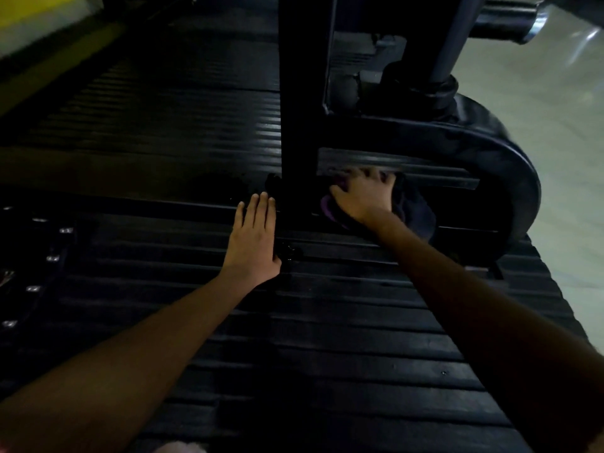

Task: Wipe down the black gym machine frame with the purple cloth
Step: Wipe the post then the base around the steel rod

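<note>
Both hands are low against the machine as I watch from the head camera. On my right hand [362,197] the fingers are spread and curled down over the purple cloth [330,207], pressing it to the foot of the black gym machine frame [299,93]; whether the fingertips actually pinch the fabric I cannot tell, as they blur into the shadow. The cloth bunches under the palm, a purple edge showing at the hand's 8 o'clock and a darker fold trailing off at 4 o'clock. It sits just at 3 o'clock of the frame's upright post, below a ribbed crossbar [408,173]. My left hand [253,238] lies flat and relaxed, fingers straight and together, holding nothing, resting on the ribbed black platform [294,354] with its fingertips close to the post's base at 12 o'clock. At 2 o'clock of the cloth a curved black base tube [510,168] sweeps round. Farther out at 1 o'clock lie a pale floor [562,125] and a chrome-ended bar [510,21].
</note>
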`<state>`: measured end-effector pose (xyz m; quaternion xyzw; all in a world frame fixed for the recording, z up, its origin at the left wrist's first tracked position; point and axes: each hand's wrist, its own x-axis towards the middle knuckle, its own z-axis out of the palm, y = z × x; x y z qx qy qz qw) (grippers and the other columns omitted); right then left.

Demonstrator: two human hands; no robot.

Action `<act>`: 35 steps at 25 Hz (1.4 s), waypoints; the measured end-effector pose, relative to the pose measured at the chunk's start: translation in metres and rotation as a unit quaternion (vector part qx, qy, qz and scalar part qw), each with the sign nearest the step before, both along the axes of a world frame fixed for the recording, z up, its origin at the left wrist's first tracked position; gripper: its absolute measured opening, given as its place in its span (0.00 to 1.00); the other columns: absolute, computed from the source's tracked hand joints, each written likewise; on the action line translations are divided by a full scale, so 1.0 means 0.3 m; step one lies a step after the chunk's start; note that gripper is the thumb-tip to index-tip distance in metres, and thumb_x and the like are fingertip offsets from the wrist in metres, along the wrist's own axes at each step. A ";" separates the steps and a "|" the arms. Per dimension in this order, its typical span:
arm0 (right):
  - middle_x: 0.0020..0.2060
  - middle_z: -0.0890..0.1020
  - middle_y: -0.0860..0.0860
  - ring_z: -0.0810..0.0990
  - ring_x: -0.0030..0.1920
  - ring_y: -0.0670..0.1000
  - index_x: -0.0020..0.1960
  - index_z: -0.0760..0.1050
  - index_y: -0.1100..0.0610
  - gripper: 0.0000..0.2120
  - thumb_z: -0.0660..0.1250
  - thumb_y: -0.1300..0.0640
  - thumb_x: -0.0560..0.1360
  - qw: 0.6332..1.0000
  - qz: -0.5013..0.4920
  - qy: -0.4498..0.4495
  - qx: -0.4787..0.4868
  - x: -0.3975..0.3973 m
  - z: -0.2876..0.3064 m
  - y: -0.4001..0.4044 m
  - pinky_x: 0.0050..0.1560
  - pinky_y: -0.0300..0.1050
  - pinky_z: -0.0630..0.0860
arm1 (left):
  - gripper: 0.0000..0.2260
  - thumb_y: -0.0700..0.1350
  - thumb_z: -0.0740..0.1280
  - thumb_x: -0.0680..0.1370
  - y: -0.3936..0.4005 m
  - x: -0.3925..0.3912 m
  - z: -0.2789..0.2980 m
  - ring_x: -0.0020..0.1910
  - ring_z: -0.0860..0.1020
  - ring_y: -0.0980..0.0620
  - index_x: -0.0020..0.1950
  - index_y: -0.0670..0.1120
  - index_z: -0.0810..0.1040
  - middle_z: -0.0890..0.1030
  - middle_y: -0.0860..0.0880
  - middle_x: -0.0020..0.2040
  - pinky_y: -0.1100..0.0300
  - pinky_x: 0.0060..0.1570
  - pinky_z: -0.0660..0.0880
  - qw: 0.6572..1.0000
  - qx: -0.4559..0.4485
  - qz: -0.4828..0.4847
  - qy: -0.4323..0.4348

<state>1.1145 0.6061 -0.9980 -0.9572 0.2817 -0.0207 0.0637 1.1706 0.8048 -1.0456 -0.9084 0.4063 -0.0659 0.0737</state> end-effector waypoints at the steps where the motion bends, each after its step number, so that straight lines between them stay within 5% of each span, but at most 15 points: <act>1: 0.71 0.67 0.48 0.59 0.71 0.56 0.71 0.67 0.47 0.23 0.53 0.42 0.78 0.999 0.047 -0.014 -0.010 -0.029 -0.013 0.030 0.69 0.58 0.51 | 0.45 0.56 0.64 0.76 -0.001 -0.002 0.000 0.77 0.41 0.42 0.76 0.37 0.37 0.42 0.39 0.78 0.47 0.75 0.39 1.000 -0.002 0.002 0.000; 5: 0.69 0.70 0.42 0.63 0.69 0.52 0.68 0.71 0.44 0.28 0.54 0.38 0.70 0.971 0.230 -0.058 0.034 -0.184 -0.019 -0.064 0.62 0.46 0.51 | 0.44 0.54 0.65 0.76 0.005 0.005 -0.003 0.77 0.42 0.42 0.76 0.37 0.38 0.43 0.40 0.78 0.48 0.75 0.39 1.000 -0.013 -0.007 -0.004; 8: 0.69 0.71 0.47 0.63 0.71 0.51 0.68 0.72 0.48 0.19 0.62 0.49 0.78 0.988 0.067 -0.085 0.108 -0.154 -0.019 -0.168 0.64 0.43 0.52 | 0.44 0.54 0.65 0.76 0.010 0.009 -0.004 0.77 0.43 0.43 0.77 0.37 0.39 0.44 0.40 0.78 0.48 0.75 0.39 1.000 -0.022 -0.015 0.004; 10: 0.71 0.68 0.48 0.62 0.70 0.54 0.69 0.70 0.48 0.19 0.59 0.48 0.79 0.997 -0.019 -0.060 0.045 -0.090 -0.019 -0.120 0.67 0.49 0.52 | 0.44 0.54 0.65 0.75 0.007 0.011 -0.001 0.77 0.43 0.43 0.77 0.38 0.41 0.45 0.40 0.78 0.48 0.75 0.39 0.999 -0.028 -0.014 0.007; 16: 0.72 0.65 0.42 0.59 0.71 0.54 0.71 0.65 0.43 0.24 0.57 0.43 0.76 0.986 0.169 -0.013 0.005 -0.149 -0.006 -0.036 0.67 0.50 0.49 | 0.42 0.51 0.69 0.73 0.013 0.021 -0.014 0.77 0.51 0.41 0.77 0.36 0.48 0.52 0.38 0.77 0.47 0.74 0.43 0.999 -0.036 -0.025 -0.016; 22: 0.74 0.62 0.51 0.58 0.72 0.61 0.72 0.64 0.50 0.23 0.53 0.44 0.80 0.997 -0.072 0.003 -0.028 -0.145 -0.025 -0.055 0.70 0.64 0.49 | 0.45 0.56 0.65 0.74 0.004 0.019 -0.009 0.77 0.46 0.41 0.77 0.36 0.42 0.47 0.39 0.78 0.46 0.74 0.41 1.000 0.007 -0.021 -0.023; 25: 0.71 0.66 0.52 0.60 0.70 0.62 0.70 0.67 0.52 0.21 0.53 0.46 0.80 0.998 -0.055 -0.014 -0.042 -0.096 -0.023 0.012 0.68 0.63 0.53 | 0.45 0.56 0.67 0.74 -0.002 0.014 -0.006 0.77 0.47 0.41 0.77 0.36 0.45 0.49 0.38 0.77 0.45 0.75 0.42 1.000 -0.009 -0.013 -0.011; 32: 0.71 0.67 0.43 0.61 0.69 0.55 0.71 0.66 0.44 0.24 0.54 0.43 0.77 0.987 0.156 -0.022 -0.015 -0.152 -0.011 0.012 0.64 0.54 0.53 | 0.41 0.51 0.69 0.73 0.007 0.028 -0.017 0.76 0.54 0.40 0.76 0.36 0.52 0.56 0.37 0.76 0.46 0.74 0.46 0.998 -0.048 -0.030 -0.010; 35: 0.72 0.67 0.46 0.60 0.71 0.54 0.72 0.65 0.44 0.20 0.56 0.46 0.80 0.999 0.037 -0.018 -0.004 -0.184 -0.002 -0.113 0.67 0.55 0.52 | 0.42 0.52 0.69 0.72 0.009 0.032 -0.016 0.76 0.53 0.40 0.76 0.35 0.51 0.55 0.37 0.76 0.45 0.74 0.46 0.999 -0.035 -0.031 -0.014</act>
